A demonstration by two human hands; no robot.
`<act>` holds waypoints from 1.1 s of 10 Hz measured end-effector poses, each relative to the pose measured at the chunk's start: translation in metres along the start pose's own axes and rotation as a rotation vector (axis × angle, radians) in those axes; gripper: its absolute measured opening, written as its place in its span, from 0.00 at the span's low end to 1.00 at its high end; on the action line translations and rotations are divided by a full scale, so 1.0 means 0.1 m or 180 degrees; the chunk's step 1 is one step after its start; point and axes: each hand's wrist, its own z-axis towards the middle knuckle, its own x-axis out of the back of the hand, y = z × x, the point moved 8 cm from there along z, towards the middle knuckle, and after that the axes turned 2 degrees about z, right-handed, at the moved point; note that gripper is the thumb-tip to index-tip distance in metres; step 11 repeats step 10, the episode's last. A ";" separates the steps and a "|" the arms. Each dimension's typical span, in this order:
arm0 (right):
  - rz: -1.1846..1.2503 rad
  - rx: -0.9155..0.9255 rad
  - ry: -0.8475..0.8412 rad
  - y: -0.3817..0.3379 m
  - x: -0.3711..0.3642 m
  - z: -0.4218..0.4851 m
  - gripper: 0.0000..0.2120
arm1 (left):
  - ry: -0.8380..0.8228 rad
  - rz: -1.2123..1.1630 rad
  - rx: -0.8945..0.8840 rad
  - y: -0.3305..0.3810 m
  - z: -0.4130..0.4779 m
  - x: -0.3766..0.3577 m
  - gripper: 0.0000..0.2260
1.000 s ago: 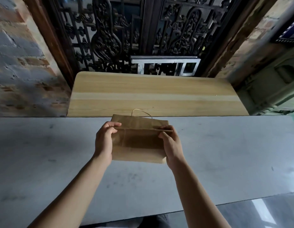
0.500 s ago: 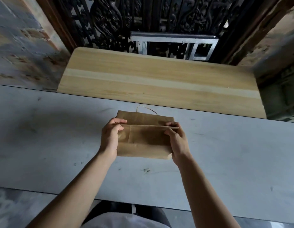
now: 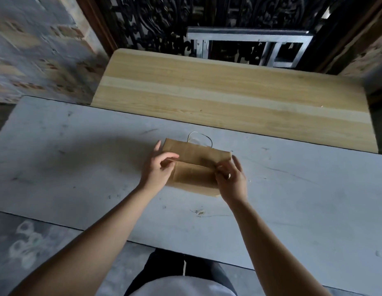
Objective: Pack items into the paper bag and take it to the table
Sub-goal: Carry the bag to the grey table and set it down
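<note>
Currently the folded bag (image 3: 194,165) lies flat on the grey worktop (image 3: 79,167), with its handle (image 3: 199,138) on the far side. The right hand (image 3: 231,181) pinches the fold's right end. The left hand (image 3: 157,170) sits at the bag's left edge, fingers loosely apart; whether it grips, I cannot tell.

Brown paper bag (image 3: 196,152), grey, perhaps marbled counter (image 3: 292,189)

Old house entry or patio, I'd guess: worn brick wall (image 3: 36,50) left, ornate iron grille (image 3: 164,22) far, wooden table (image 3: 228,92), grey slab counter (image 3: 79,157) near.
</note>
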 end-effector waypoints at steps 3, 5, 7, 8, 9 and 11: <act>-0.1452 0.0823 -0.0154 -0.51 -0.27 0.11 0.06 | -0.0391 0.1477 -0.1473 0.66 0.07 -0.23 0.05; -0.0698 0.0199 0.0209 0.19 0.30 0.15 0.06 | 0.0054 0.0597 -0.0182 -0.08 0.21 0.27 0.08; 0.0888 -0.0944 -0.0434 0.48 0.19 0.00 0.09 | -0.1208 -0.1205 0.1284 -0.44 0.09 0.07 0.15; 0.1126 -0.0932 -0.0284 0.44 0.29 -0.14 0.17 | -0.0688 -0.1115 0.0932 -0.36 0.11 0.25 0.20; 0.1053 -0.0869 0.0111 0.42 0.45 -0.36 0.17 | -0.0460 -0.1068 0.0803 -0.32 0.05 0.33 0.20; 0.0949 -0.0740 0.0255 0.27 0.47 -0.68 0.12 | -0.0779 -0.0311 0.0645 -0.35 -0.12 0.34 0.22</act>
